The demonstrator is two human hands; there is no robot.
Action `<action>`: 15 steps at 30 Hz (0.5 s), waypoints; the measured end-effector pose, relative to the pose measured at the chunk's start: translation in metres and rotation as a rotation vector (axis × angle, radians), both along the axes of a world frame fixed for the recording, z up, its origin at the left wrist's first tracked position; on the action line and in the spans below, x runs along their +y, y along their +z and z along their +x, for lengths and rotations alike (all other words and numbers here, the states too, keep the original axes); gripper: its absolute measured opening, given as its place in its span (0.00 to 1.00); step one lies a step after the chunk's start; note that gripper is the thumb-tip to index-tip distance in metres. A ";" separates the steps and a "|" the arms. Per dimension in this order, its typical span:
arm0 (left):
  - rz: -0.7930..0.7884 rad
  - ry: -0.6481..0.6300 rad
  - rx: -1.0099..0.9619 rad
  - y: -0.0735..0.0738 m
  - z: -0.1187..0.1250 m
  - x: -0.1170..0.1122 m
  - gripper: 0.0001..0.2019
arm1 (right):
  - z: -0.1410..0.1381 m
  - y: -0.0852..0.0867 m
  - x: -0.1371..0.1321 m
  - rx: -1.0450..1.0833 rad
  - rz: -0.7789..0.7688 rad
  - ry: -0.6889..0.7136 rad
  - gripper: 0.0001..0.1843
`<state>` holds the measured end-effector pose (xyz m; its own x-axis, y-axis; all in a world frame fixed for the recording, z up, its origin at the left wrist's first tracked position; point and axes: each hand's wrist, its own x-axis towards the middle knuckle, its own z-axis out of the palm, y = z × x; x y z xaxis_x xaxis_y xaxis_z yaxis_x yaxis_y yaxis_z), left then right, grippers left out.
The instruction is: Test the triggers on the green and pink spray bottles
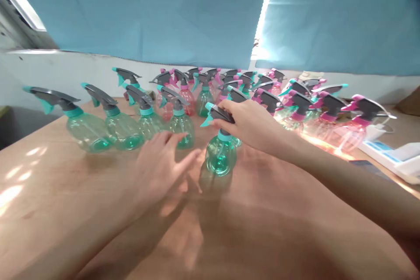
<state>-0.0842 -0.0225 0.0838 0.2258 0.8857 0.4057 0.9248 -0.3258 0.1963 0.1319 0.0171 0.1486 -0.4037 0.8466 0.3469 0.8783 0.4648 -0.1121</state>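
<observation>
My right hand [241, 118] grips the grey trigger head of a green spray bottle [221, 157], fingers closed around its top. The bottle is upright at the middle of the table, its teal nozzle pointing left. My left hand [162, 162] is just left of it, holding nothing, thumb and fingers apart and slightly blurred. Right behind the left fingers stands another green spray bottle [183, 127]. Further left, several more green ones, such as the leftmost spray bottle [87, 129], form a slanting row.
Behind, green and pink spray bottles [187, 98] crowd together, with more pink spray bottles [351, 133] at the right. A white and blue object [390, 153] lies at the table's right side. Blue curtains [157, 13] hang over the wall behind the wooden table [262, 223].
</observation>
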 end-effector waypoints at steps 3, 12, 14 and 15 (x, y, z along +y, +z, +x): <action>-0.088 -0.156 -0.046 -0.017 0.022 -0.014 0.28 | 0.011 0.001 -0.023 0.013 -0.014 0.009 0.10; -0.217 -0.328 -0.265 -0.046 0.091 -0.034 0.38 | 0.056 -0.006 -0.056 0.228 -0.058 0.102 0.15; -0.233 -0.369 -0.340 -0.047 0.101 -0.034 0.34 | 0.074 -0.010 -0.060 0.358 -0.154 0.182 0.19; -0.239 -0.392 -0.363 -0.048 0.105 -0.034 0.34 | 0.083 -0.013 -0.061 0.434 -0.220 0.222 0.21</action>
